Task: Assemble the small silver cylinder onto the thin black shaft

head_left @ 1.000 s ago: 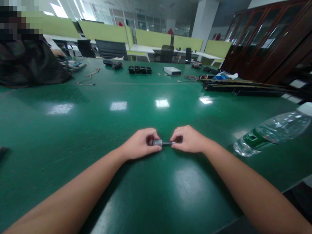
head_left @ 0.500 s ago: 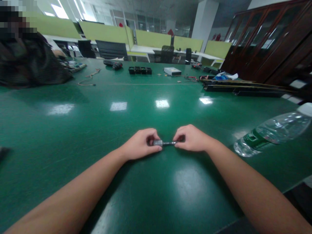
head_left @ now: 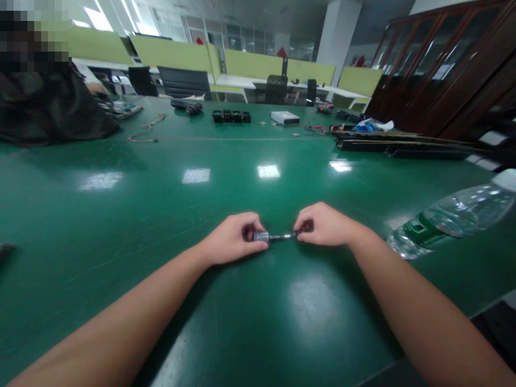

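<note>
Near the middle of the green table (head_left: 226, 183), my left hand (head_left: 237, 236) is closed around a silver metal cylinder (head_left: 261, 236) with a thin shaft (head_left: 280, 237) that points to the right. My right hand (head_left: 320, 226) is pinched at the right end of the shaft, on a small dark piece (head_left: 299, 233) that its fingers mostly cover. Whether this piece is joined to the shaft or only touches it is too small to tell. Both hands are low over the table surface.
A clear plastic bottle with a green label (head_left: 429, 233) lies on its side at the right. Along the far side are a black block (head_left: 231, 116), a white box (head_left: 285, 117), long black strips (head_left: 403, 148) and a cord (head_left: 145, 131). A person (head_left: 52, 102) is at the far left.
My right hand has moved slightly to the right, away from my left hand, and more of the shaft's right end shows. My left hand and the cylinder have stayed in place.
</note>
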The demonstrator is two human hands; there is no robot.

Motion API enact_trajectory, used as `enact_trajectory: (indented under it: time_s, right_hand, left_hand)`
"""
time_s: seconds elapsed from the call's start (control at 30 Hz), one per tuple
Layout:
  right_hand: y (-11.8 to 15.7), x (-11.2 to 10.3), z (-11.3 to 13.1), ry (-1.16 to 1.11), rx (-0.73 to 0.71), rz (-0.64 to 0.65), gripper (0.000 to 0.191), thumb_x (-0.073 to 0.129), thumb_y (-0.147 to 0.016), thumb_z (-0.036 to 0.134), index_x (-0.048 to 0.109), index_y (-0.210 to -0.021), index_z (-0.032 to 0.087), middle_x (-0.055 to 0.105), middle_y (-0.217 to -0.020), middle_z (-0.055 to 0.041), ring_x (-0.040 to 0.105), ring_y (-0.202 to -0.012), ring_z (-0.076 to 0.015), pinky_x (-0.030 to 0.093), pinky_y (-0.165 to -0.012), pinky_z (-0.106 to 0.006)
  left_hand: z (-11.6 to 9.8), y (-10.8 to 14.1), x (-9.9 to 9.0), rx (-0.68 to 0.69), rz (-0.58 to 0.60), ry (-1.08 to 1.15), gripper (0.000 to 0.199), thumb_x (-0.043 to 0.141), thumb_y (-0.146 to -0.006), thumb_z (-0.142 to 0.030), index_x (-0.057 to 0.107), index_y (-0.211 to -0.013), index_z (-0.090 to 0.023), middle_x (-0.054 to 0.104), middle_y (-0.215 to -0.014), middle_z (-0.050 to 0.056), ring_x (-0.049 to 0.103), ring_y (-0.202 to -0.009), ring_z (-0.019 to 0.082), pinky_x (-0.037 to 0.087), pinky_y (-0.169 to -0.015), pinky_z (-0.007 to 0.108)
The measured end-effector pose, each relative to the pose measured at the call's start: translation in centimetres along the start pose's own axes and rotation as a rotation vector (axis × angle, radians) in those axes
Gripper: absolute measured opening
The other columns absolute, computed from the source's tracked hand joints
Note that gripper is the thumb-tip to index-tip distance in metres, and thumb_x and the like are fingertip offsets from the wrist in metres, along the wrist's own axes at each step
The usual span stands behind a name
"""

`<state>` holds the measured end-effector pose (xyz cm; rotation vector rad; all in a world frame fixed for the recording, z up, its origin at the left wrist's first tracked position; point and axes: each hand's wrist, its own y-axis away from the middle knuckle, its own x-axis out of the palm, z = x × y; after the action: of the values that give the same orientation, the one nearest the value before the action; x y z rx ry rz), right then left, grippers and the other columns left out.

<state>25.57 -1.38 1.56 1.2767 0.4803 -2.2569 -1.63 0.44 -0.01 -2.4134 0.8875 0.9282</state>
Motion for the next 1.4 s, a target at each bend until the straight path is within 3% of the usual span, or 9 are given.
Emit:
enact_trajectory:
  time_s: [0.47,0.7,0.8,1.0,1.4]
  right_hand:
    - [-0.5,1.0,0.5,-0.050,-0.021,-0.026,0.014,0.071,-0.077,0.020,0.077,-0.089,0.017,0.073,-0.083,-0.0036,0.064,-0.074,-0.0135,0.047,-0.069,-0.025]
    - [-1.7,3.5,1.8,-0.131,-0.027,-0.173,0.021,0.074,-0.079,0.024,0.076,-0.099,0.018,0.074,-0.087,-0.0040,0.065,-0.075,-0.0123,0.046,-0.070,-0.023]
    - [-2.1,4.3,2.1,-0.102,-0.035,-0.202,0.017,0.075,-0.079,0.024,0.076,-0.095,0.019,0.074,-0.085,-0.0030,0.064,-0.074,-0.0121,0.045,-0.069,-0.022]
    - [-1.9,4.0,1.9,-0.083,-0.114,-0.197,0.013,0.073,-0.083,0.027,0.076,-0.093,0.020,0.075,-0.089,-0.0032,0.065,-0.080,-0.0138,0.046,-0.074,-0.024]
    - [-2.0,4.2,2.1,-0.038,-0.164,-0.169,0.013,0.070,-0.083,0.024,0.076,-0.093,0.018,0.073,-0.087,-0.0043,0.063,-0.082,-0.0158,0.045,-0.076,-0.026]
  left_hand:
    - [0.0,0.0,0.0,-0.022,0.003,0.004,0.023,0.075,-0.076,-0.034,0.063,-0.083,-0.015,0.062,-0.078,0.001,0.057,-0.067,0.014,0.043,-0.061,0.024]
    - [0.5,0.0,0.2,-0.016,-0.015,0.010,0.024,0.076,-0.075,-0.033,0.063,-0.085,-0.016,0.060,-0.076,0.000,0.056,-0.066,0.013,0.044,-0.060,0.023]
    - [0.4,0.1,0.1,-0.010,-0.027,0.035,0.028,0.079,-0.072,-0.035,0.064,-0.086,-0.015,0.061,-0.077,0.000,0.056,-0.067,0.013,0.043,-0.060,0.023]
    - [-0.1,0.0,-0.1,-0.023,-0.030,0.029,0.026,0.071,-0.081,-0.040,0.067,-0.088,-0.015,0.062,-0.072,0.000,0.055,-0.064,0.013,0.041,-0.058,0.023]
    - [0.1,0.0,0.2,-0.011,-0.017,0.020,0.024,0.073,-0.078,-0.036,0.063,-0.084,-0.016,0.061,-0.072,-0.001,0.055,-0.063,0.013,0.041,-0.058,0.022]
